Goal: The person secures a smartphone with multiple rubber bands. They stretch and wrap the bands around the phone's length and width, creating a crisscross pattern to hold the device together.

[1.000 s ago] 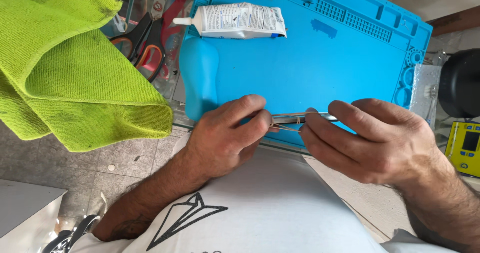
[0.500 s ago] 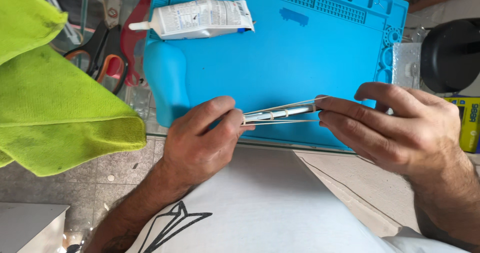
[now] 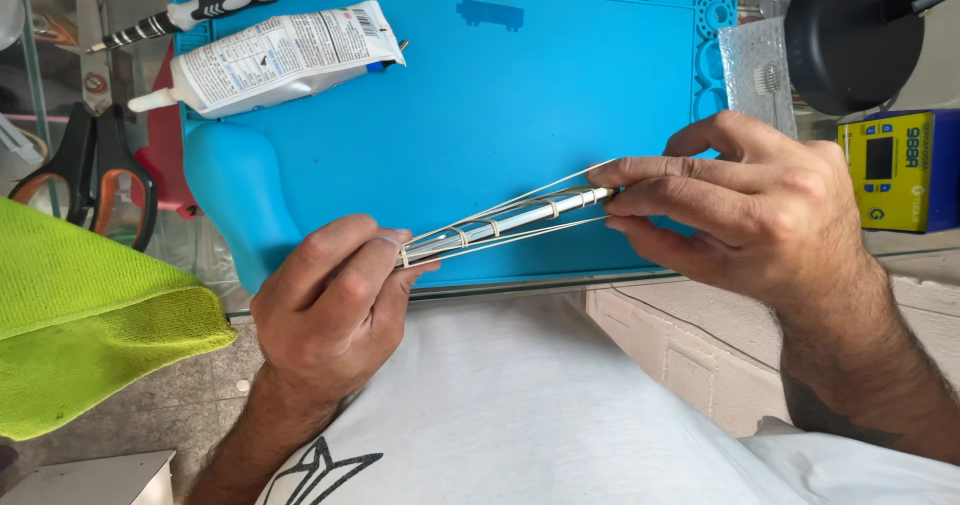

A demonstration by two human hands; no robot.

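Both my hands, left [image 3: 330,310] and right [image 3: 745,200], pinch a band-wrapped metal rod [image 3: 505,225] by its ends; a white tube [image 3: 265,57] lies at the blue mat's [image 3: 540,95] far-left corner.

My fingers [image 3: 360,265] pinch silver tweezers [image 3: 510,221] wound in pale rubber band. Beneath lies a bright blue mat [image 3: 520,95]. Lime-green cloth [image 3: 90,325] sits beside orange-handled scissors [image 3: 90,175].

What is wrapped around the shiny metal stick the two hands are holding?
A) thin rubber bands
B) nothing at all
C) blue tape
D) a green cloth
A: pale thin rubber bands loop around and stretch along the metal stick held between the left hand and right hand.
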